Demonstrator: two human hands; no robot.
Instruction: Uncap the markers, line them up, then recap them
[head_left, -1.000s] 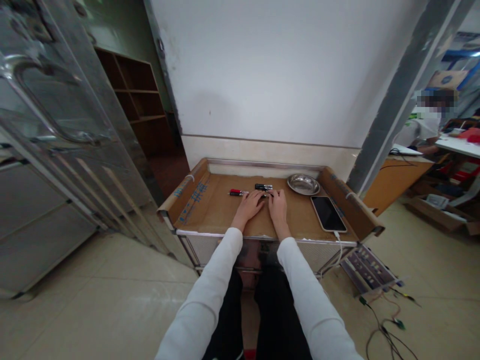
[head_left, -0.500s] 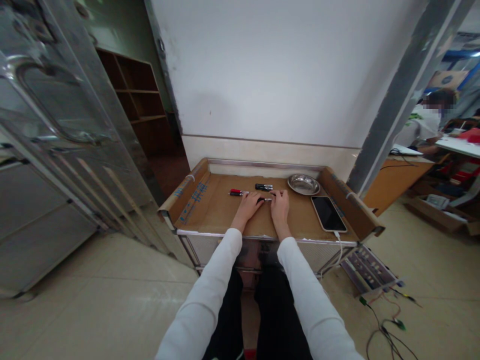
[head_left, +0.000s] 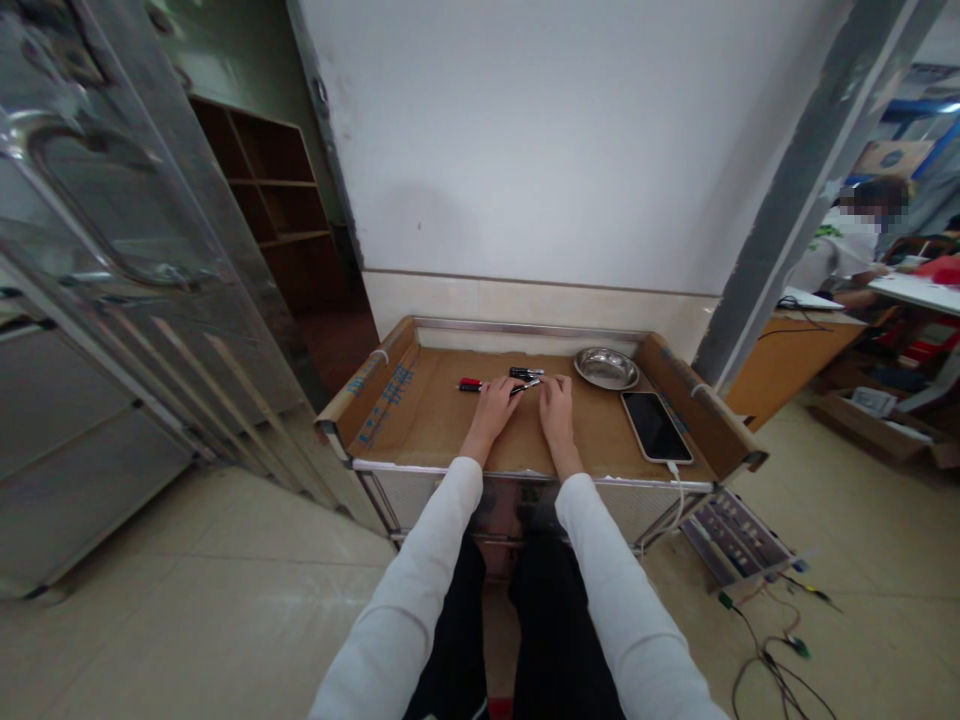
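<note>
My left hand [head_left: 493, 412] is closed on a slim black pen [head_left: 523, 387], whose silvery end points right and slightly up. My right hand [head_left: 556, 408] is pinched at that silvery end; whether it grips the tip or a small part is too small to tell. Just beyond my left hand lie a red pen and a black one [head_left: 470, 385], partly covered by its fingers. Black pens with silvery parts [head_left: 525, 373] rest on the cardboard behind the gap between my hands.
The cardboard-lined cart top [head_left: 435, 430] has raised side flaps. A round metal dish [head_left: 606, 368] stands at its back right, with a phone [head_left: 656, 428] and white cable before it. A person sits far right; a metal door is at left.
The pen in my left hand has tilted, its silvery end now higher and farther from me. My right hand has shifted slightly left and its fingers have drawn together at that end.
</note>
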